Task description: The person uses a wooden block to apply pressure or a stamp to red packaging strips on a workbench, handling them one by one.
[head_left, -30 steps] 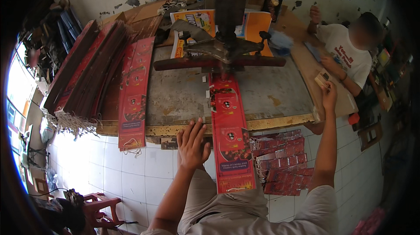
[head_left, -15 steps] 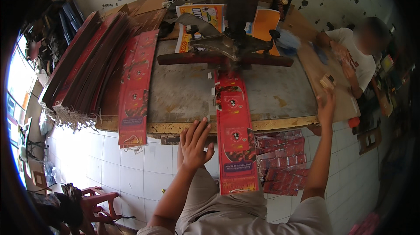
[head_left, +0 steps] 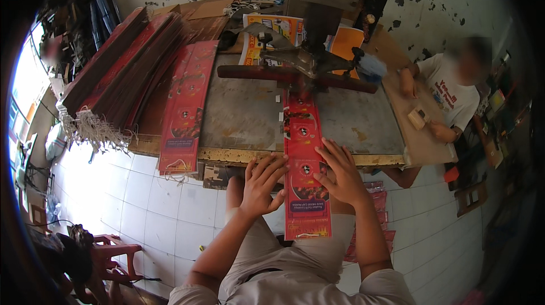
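A long red printed strip (head_left: 305, 203) with food pictures runs from under a dark metal press (head_left: 304, 66) and hangs over the table's front edge toward my lap. My left hand (head_left: 264, 186) is beside the strip's left edge, fingers stretched out and holding nothing. On the strip's right side lies my right hand (head_left: 343, 177), its fingers spread and the tips over the red surface. Both hands are open. The strip's far end is hidden under the press.
To the left lie more red strips (head_left: 184, 112) and a tall stack of folded red ones (head_left: 113, 61) with white strings. Other red strips (head_left: 377, 208) are low at the right. A co-worker (head_left: 454, 89) sits at the right with a wooden block (head_left: 418, 118). A red stool (head_left: 116, 251) stands lower left.
My right hand has come from the table's right side to the red strip. My left hand stays beside the strip. The co-worker's hands have lowered, one now near the wooden block.
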A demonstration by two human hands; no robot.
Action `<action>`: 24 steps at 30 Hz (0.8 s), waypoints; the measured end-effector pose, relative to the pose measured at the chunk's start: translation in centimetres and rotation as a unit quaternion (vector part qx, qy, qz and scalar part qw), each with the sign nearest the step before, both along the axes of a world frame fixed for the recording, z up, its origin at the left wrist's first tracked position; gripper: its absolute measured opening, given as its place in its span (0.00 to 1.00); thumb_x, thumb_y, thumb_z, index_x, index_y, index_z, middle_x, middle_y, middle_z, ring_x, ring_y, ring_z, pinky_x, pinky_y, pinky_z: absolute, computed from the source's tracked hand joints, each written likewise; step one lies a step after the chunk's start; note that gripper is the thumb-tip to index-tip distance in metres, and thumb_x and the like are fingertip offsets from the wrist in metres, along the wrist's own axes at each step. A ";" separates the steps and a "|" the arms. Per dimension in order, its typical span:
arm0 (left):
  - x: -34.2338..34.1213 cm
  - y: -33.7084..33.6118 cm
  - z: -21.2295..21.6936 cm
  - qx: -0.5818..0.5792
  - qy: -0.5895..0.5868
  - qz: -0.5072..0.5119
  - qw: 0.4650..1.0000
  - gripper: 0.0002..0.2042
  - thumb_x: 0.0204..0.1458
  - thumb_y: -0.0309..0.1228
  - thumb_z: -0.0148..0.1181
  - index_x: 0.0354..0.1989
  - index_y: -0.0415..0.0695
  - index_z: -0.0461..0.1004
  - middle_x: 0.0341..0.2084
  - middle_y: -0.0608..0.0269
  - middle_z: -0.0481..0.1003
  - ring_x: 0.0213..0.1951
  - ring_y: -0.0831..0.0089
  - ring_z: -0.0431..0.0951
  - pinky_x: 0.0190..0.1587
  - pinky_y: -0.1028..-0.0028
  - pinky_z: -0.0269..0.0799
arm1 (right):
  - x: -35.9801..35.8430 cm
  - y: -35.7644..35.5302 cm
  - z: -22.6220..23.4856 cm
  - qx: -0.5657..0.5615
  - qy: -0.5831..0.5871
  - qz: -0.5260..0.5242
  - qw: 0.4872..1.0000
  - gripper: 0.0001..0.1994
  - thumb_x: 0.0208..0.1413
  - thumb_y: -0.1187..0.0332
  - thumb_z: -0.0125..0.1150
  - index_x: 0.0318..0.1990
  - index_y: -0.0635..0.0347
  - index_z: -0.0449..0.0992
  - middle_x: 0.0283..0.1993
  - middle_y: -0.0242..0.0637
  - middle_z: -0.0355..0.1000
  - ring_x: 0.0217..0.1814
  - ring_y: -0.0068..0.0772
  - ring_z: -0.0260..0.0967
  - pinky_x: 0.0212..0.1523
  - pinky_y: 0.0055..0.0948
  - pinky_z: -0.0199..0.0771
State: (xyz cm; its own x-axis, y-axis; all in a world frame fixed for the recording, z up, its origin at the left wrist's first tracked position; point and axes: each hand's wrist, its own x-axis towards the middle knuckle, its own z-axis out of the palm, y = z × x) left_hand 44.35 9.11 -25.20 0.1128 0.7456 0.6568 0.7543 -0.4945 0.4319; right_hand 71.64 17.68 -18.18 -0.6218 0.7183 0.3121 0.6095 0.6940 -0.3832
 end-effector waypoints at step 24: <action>-1.1 3.9 4.9 -0.064 0.095 0.019 0.993 0.33 0.58 0.45 0.64 0.72 0.45 0.74 0.75 0.61 0.73 0.75 0.52 0.69 0.78 0.41 0.55 | -2.6 11.4 -0.9 0.062 -0.038 0.000 0.997 0.39 0.70 0.42 0.64 0.78 0.60 0.69 0.85 0.50 0.59 0.88 0.53 0.54 0.84 0.55 0.53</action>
State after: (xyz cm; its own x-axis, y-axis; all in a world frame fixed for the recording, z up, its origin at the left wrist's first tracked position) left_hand 43.20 13.02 -20.35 0.1968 0.8275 0.5258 0.8450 -0.4151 0.3371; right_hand 69.05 29.03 -19.12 -0.6474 0.6767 0.3507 0.6328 0.7337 -0.2475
